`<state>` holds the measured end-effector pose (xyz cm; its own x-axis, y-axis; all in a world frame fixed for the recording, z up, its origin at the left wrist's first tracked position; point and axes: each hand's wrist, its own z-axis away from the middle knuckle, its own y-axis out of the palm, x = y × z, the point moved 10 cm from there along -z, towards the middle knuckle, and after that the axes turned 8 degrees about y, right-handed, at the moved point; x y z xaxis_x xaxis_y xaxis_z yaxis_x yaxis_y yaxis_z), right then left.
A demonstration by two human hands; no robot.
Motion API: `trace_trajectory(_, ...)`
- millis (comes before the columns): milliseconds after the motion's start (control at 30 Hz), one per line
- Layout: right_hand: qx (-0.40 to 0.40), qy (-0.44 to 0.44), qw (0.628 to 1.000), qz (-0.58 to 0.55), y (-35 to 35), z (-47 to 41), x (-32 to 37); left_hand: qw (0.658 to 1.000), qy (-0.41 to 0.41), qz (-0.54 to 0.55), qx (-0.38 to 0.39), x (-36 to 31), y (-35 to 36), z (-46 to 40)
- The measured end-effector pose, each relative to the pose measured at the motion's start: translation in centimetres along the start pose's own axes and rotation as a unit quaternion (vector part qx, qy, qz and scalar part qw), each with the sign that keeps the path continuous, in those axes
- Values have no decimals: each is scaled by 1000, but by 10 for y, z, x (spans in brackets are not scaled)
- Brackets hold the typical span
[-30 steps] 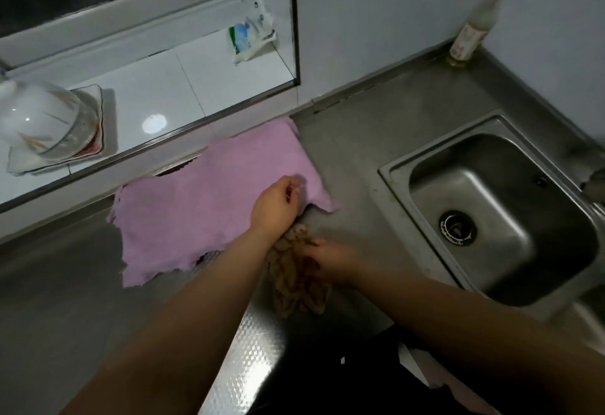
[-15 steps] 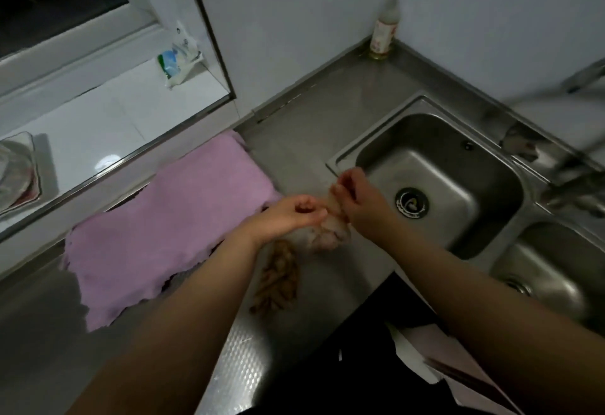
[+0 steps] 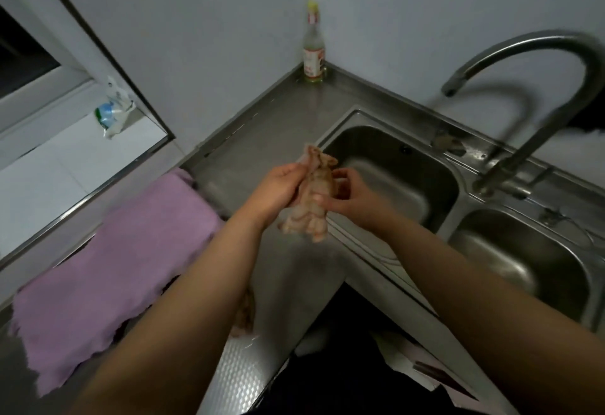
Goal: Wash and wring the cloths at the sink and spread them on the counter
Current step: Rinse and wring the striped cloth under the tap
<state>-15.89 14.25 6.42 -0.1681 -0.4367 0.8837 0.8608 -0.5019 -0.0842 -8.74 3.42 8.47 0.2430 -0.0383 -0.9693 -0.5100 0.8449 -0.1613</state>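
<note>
No text can be read. The bottle [image 3: 313, 54] in the counter corner carries a red and white label, its print too small and blurred to make out. The packet [image 3: 113, 113] on the window sill shows blue and green marks, likewise unreadable.

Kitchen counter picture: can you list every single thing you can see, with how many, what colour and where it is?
purple cloth: one, purple, spread flat on the counter at the left.
tan cloth: one, tan, bunched up, held in the air by the left basin's near corner.
sink: one, steel, two basins, at the right.
tap: one, steel, curved, behind the basins.
bottle: one, clear with yellow cap, upright in the counter's back corner.
packet: one, white and blue, on the window sill.
counter: one, steel.
left hand: one, grips the tan cloth.
right hand: one, grips the tan cloth.
</note>
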Motion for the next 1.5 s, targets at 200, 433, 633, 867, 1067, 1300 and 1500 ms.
trace_trajectory(200, -81, -32, 996, -35, -76, 15, 19, 991, 4, -101, -89, -20, 25, -31)
trace_trajectory(433, -121, -126, 982, 66, -145, 30, 24, 974, -150, 153, 74, 0, 158, -50)
trace_trajectory(633, -159, -162, 956, 188, -198, 43, -1, 914, -175, 354, 88, -3, 235, -68)
trace_trajectory(867, -526, 164, 830, -88, -373, 80, -112, 895, -197, 399, 38, -13, 245, -107)
trace_trajectory(1067, -455, 245, 849, -110, -401, 43, -148, 884, -193, 421, 60, -24, 253, -135)
trace_trajectory(1300, -472, 267, 840, -14, -419, 40, -144, 884, -198, 419, 70, -24, 254, -147)
trace_trajectory(1500, -442, 248, 861, -30, -421, 25, -149, 880, -197, 427, 69, -27, 254, -152)
